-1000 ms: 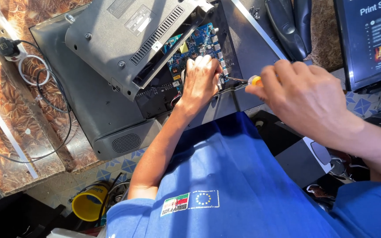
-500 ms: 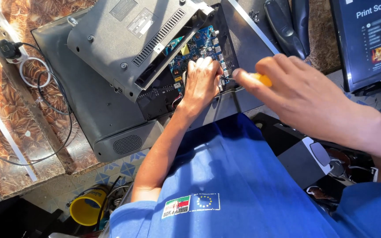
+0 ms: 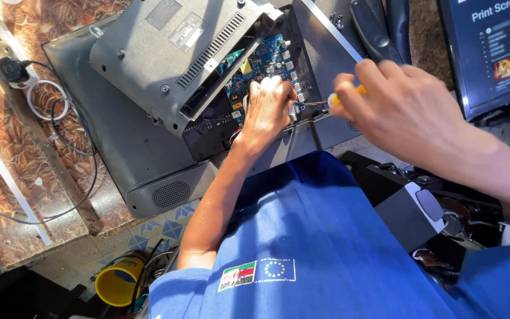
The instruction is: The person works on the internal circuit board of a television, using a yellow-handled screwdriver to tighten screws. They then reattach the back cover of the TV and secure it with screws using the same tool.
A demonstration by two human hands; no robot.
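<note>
An opened grey laptop [image 3: 149,136] lies on the table with its bottom cover [image 3: 166,53] lifted and tilted, baring a blue circuit board [image 3: 259,62]. My left hand [image 3: 268,109] rests flat on the board's near edge, fingers together, holding nothing. My right hand [image 3: 405,112] grips a yellow-handled screwdriver [image 3: 337,100]. Its metal shaft points left, with the tip beside my left fingers at the laptop's edge.
A lit monitor [image 3: 494,53] stands at the right. A white power strip with a coiled white cable [image 3: 45,100] lies at the left on the brown patterned tabletop [image 3: 7,159]. A yellow cup [image 3: 115,283] sits on the tiled floor. Black devices [image 3: 408,207] are at my right.
My right hand with the screwdriver has shifted slightly and turned. My left hand stays pressed on the board. The view has moved a little.
</note>
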